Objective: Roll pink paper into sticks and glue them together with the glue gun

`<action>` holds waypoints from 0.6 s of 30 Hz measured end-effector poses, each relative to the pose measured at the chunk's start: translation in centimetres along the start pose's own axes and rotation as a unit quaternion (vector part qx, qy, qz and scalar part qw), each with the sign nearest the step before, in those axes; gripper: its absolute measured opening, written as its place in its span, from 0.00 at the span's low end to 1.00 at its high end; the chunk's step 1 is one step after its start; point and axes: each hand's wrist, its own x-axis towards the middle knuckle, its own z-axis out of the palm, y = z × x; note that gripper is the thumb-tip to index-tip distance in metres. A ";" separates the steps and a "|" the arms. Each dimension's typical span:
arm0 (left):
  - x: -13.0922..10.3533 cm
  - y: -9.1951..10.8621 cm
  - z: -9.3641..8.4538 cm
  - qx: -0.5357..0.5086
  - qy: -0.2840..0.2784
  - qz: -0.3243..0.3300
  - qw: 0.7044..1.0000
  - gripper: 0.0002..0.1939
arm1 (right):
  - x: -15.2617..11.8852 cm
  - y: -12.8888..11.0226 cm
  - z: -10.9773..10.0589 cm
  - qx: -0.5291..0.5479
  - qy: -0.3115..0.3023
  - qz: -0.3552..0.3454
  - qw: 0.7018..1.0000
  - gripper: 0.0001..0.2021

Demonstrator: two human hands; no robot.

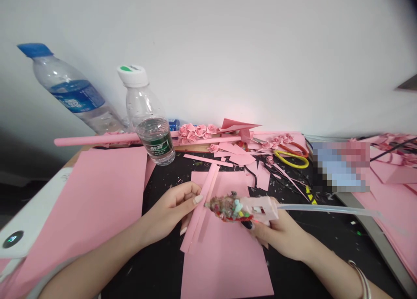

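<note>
My left hand (pixel 169 210) pinches a narrow strip of pink paper (pixel 195 223), folded or partly rolled, between thumb and fingers. It slants over a larger pink sheet (pixel 226 264) lying on the black tabletop. My right hand (pixel 286 236) is closed around a pale pink hot glue gun (pixel 265 208), whose front end is crusted with coloured lumps. The gun's nozzle points left, at or very near the strip's edge; whether it touches I cannot tell. From its back a long translucent glue stick (pixel 322 209) sticks out to the right.
A green-labelled water bottle (pixel 154 134) and a tilted blue-capped bottle (pixel 78 95) stand at back left. Pink paper roses (pixel 197 133), rolled tubes and scraps line the wall. Yellow-and-red-handled scissors (pixel 291 160) lie back right. Pink sheets (pixel 107 182) cover the left side.
</note>
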 end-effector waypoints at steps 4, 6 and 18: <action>0.0 0.1 0.0 0.003 0.002 -0.001 1.000 0.13 | 0.1 -0.3 0.0 -0.013 -0.005 -0.015 1.000 0.19; 0.0 0.2 0.1 0.007 0.002 0.001 1.000 0.13 | 0.1 -0.4 0.0 -0.027 -0.003 -0.020 0.999 0.19; 0.2 0.3 0.1 0.020 0.006 0.006 1.000 0.13 | 0.1 -1.3 -0.2 -0.129 0.004 -0.055 0.990 0.18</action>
